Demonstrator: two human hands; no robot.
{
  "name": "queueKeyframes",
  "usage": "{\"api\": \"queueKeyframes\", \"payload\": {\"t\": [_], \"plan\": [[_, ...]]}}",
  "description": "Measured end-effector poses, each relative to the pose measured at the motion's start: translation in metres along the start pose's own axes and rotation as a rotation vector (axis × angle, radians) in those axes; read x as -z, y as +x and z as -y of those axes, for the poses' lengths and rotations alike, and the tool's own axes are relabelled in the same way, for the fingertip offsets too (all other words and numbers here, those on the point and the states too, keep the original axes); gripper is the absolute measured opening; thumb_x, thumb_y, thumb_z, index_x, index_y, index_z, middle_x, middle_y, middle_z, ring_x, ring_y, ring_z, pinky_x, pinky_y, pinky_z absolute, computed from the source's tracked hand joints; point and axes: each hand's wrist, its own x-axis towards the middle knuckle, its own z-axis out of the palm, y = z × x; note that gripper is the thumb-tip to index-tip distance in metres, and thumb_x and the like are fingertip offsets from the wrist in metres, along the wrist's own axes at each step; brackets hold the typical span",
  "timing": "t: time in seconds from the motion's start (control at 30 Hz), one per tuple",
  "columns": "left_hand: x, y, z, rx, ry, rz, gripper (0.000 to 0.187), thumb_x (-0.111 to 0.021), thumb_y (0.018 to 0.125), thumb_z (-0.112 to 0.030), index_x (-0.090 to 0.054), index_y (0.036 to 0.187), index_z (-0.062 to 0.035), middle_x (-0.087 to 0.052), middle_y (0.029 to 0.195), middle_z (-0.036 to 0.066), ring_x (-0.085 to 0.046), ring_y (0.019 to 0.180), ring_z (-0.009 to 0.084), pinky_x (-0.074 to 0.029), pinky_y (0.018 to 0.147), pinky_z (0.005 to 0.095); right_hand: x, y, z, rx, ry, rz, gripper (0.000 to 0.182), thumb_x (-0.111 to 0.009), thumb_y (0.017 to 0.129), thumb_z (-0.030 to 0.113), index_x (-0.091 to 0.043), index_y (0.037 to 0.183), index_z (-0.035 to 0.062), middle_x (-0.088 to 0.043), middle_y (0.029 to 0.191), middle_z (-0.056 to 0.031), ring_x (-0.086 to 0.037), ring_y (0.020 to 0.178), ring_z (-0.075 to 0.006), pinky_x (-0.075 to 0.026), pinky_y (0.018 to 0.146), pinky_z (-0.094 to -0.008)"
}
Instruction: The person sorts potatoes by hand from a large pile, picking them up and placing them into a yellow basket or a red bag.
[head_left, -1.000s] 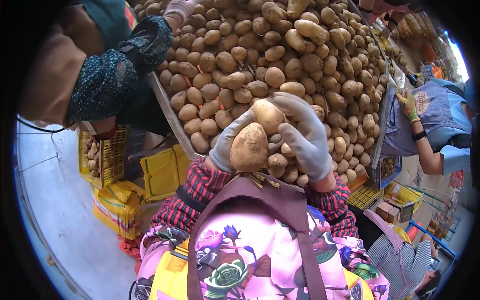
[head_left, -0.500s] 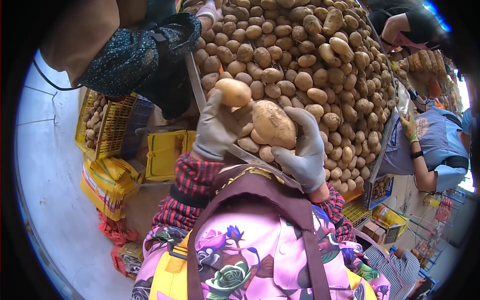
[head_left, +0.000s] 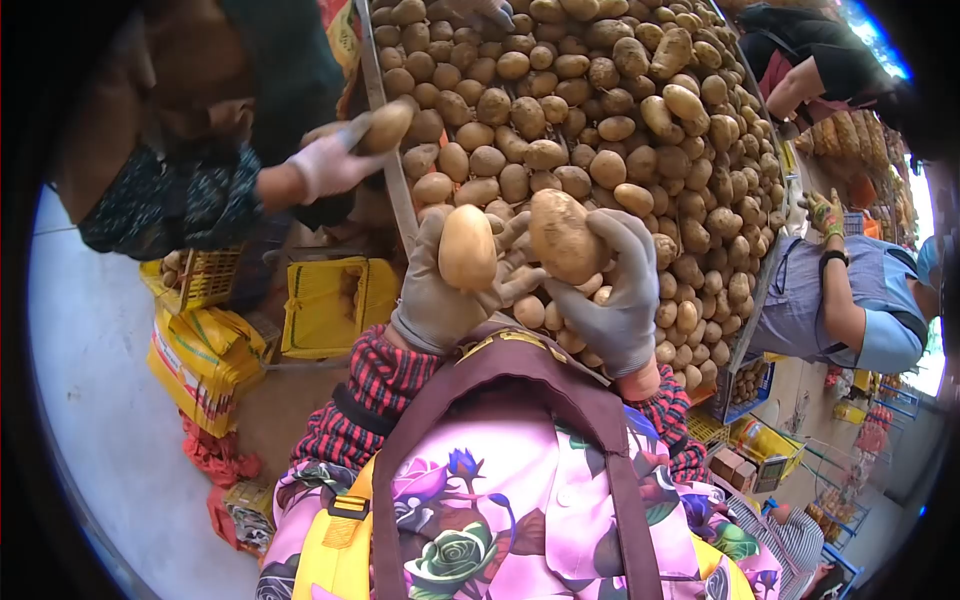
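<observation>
My left hand (head_left: 428, 290), in a grey glove, is closed on a smooth, pale potato (head_left: 468, 248) held upright. Close beside it, my right hand (head_left: 617, 290), gloved the same way, grips a larger potato (head_left: 566, 237) with brown soil on its skin. The two potatoes are a little apart, above the near edge of a big heap of potatoes (head_left: 600, 130). Parts of my fingers are hidden behind the potatoes they hold.
At left, a co-worker's gloved hand (head_left: 335, 165) holds a potato (head_left: 387, 127) over the metal table edge (head_left: 392, 185). Yellow crates (head_left: 212, 278) and folded yellow sacks (head_left: 200, 370) stand at lower left. Another person in a blue apron (head_left: 810, 300) is at the right.
My left hand's potato has turned from lying sideways to upright. The right-hand potato has risen slightly and turned. At left, the co-worker's hand has come nearer with a potato.
</observation>
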Motion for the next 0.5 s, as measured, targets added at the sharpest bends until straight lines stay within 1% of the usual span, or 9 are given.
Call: {"api": "queueKeyframes", "payload": {"t": [0.03, 0.1, 0.13, 0.2, 0.23, 0.37, 0.43, 0.47, 0.5], "plan": [[0.003, 0.001, 0.006, 0.011, 0.0, 0.0, 0.055, -0.049, 0.101, -0.055, -0.052, 0.131, -0.0095, -0.054, 0.133, 0.013, -0.054, 0.123, 0.0308, -0.047, 0.106, 0.0516, 0.001, 0.003, 0.004, 0.095, -0.079, 0.045, 0.067, -0.083, 0.063, 0.005, -0.058, 0.126, 0.005, -0.055, 0.125, -0.0174, -0.057, 0.116, -0.0338, -0.047, 0.101, -0.0403], [0.02, 0.005, 0.013, -0.255, 0.35, 0.264, 0.047, -0.05, 0.102, -0.05, -0.051, 0.129, -0.012, -0.054, 0.131, 0.009, -0.049, 0.129, 0.0263, -0.045, 0.109, 0.0523, -0.004, -0.003, 0.005, 0.06, -0.083, 0.084, 0.071, -0.085, 0.064, 0.009, -0.056, 0.128, 0.0043, -0.054, 0.127, -0.0168, -0.056, 0.117, -0.032, -0.047, 0.101, -0.0393], [0.025, 0.012, 0.009, -0.113, 0.042, 0.053, 0.042, -0.053, 0.102, -0.045, -0.05, 0.128, -0.0123, -0.055, 0.127, 0.007, -0.051, 0.128, 0.0241, -0.045, 0.11, 0.0537, 0.0, -0.004, 0.003, 0.057, -0.079, 0.078, 0.071, -0.085, 0.064, 0.009, -0.056, 0.128, 0.0043, -0.054, 0.127, -0.0168, -0.056, 0.117, -0.032, -0.047, 0.101, -0.0393], [0.03, 0.012, 0.009, -0.079, 0.031, 0.022, 0.04, -0.055, 0.1, -0.043, -0.056, 0.125, -0.0122, -0.059, 0.128, 0.007, -0.053, 0.127, 0.0278, -0.044, 0.11, 0.0554, 0.009, -0.004, -0.002, -0.16, 0.174, 0.142, 0.075, -0.087, 0.066, 0.017, -0.054, 0.132, 0.0031, -0.054, 0.128, -0.016, -0.054, 0.12, -0.0298, -0.044, 0.104, -0.0389], [0.025, 0.011, 0.011, -0.043, 0.013, -0.005, 0.038, -0.058, 0.098, -0.041, -0.062, 0.122, -0.012, -0.062, 0.129, 0.006, -0.054, 0.127, 0.0314, -0.043, 0.109, 0.0571, 0.011, -0.004, -0.003, -0.173, 0.176, 0.13, 0.075, -0.087, 0.066, 0.017, -0.054, 0.132, 0.0031, -0.054, 0.128, -0.016, -0.054, 0.12, -0.0298, -0.044, 0.104, -0.0389], [0.001, 0.003, 0.012, 0.062, -0.023, 0.017, 0.041, -0.057, 0.098, -0.044, -0.061, 0.122, -0.0119, -0.063, 0.128, 0.008, -0.055, 0.127, 0.0322, -0.044, 0.11, 0.0564, 0.009, 0.003, -0.011, -0.222, 0.266, 0.208, 0.083, -0.087, 0.071, 0.029, -0.049, 0.141, 0.0015, -0.051, 0.136, -0.0166, -0.049, 0.128, -0.0276, -0.04, 0.109, -0.0373], [-0.003, -0.002, 0.011, 0.115, 0.033, -0.025, 0.043, -0.056, 0.098, -0.047, -0.059, 0.121, -0.012, -0.062, 0.128, 0.008, -0.054, 0.128, 0.0324, -0.043, 0.108, 0.059, 0.004, 0.011, -0.003, -0.295, 0.576, 0.256, 0.085, -0.085, 0.075, 0.029, -0.045, 0.145, -0.0002, -0.046, 0.144, -0.0165, -0.043, 0.136, -0.0253, -0.036, 0.113, -0.0362], [0.014, 0.001, 0.006, 0.155, 0.042, 0.111, 0.043, -0.055, 0.098, -0.049, -0.057, 0.121, -0.0126, -0.061, 0.13, 0.011, -0.053, 0.131, 0.0329, -0.042, 0.109, 0.0606, 0.001, 0.014, 0.003, -0.382, 0.751, 0.272, 0.079, -0.08, 0.082, 0.029, -0.044, 0.145, -0.0024, -0.05, 0.142, -0.0147, -0.046, 0.133, -0.0218, -0.038, 0.112, -0.0345], [0.018, -0.001, 0.005, 0.158, 0.046, 0.112, 0.043, -0.055, 0.098, -0.049, -0.057, 0.121, -0.0126, -0.061, 0.13, 0.011, -0.053, 0.131, 0.0329, -0.042, 0.109, 0.0606, 0.001, 0.017, 0.005, -0.379, 0.752, 0.268, 0.079, -0.08, 0.082, 0.029, -0.044, 0.145, -0.0024, -0.05, 0.142, -0.0147, -0.046, 0.133, -0.0218, -0.038, 0.112, -0.0345]]}}
